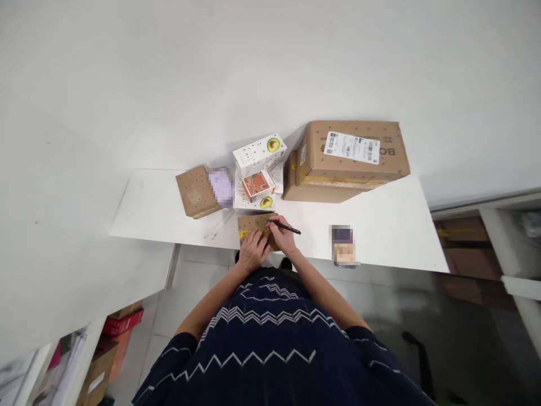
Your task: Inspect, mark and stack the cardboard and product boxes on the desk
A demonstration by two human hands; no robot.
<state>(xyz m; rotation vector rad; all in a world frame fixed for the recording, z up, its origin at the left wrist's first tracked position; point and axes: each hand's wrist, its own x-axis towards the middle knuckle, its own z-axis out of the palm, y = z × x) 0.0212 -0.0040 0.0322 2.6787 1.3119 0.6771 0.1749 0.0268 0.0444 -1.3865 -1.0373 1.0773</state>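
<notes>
Black and slim, a pen (289,228) is pinched between the fingers of the right hand (284,237), tip at a small box (248,223). That box lies left of the big carton (355,168), nearer the person. The left hand (253,251) rests on it, loosely open, grasping nothing.

Matt cardboard on the front box (254,222), smooth plastic-looking pen (289,228), smooth, faintly glossy tabletop (313,225).

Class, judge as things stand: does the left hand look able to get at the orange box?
Probably yes: nothing lies on the orange box, just beyond the small brown carton under the left hand, though that hand would first have to leave the carton.
</notes>
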